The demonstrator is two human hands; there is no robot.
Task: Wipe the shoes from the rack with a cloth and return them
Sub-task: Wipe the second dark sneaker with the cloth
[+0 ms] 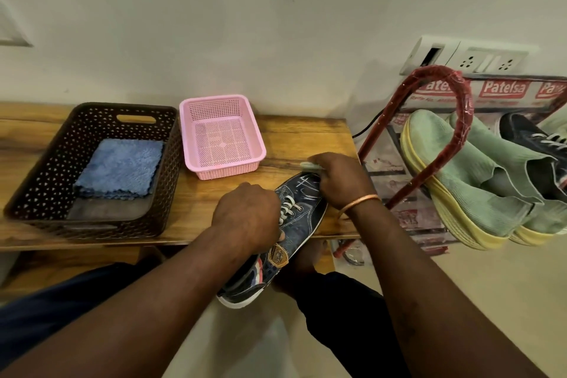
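- Your left hand (248, 215) curls over the dark blue sneaker (302, 224) at its white laces, fingers wrapped down its side, gripping it
- Your right hand (336, 179) sits on the sneaker's toe with fingers bent round a pale green cloth (309, 166); only a bit of the cloth shows past your knuckles
- A copper bangle (359, 204) circles your right wrist
- The sneaker lies slanted with its toe over the near right corner of the wooden table (300, 138) and its heel jutting past the front edge toward your lap
- On the table's left stands a brown basket (40, 181) with a folded blue cloth (119, 167) inside; a pink basket (211, 99) stands just beside it, near the wall
- To your right, the red rack (460, 107) carries a pair of green shoes (466, 181) with yellow soles, and a dark laced shoe (527, 132) behind them
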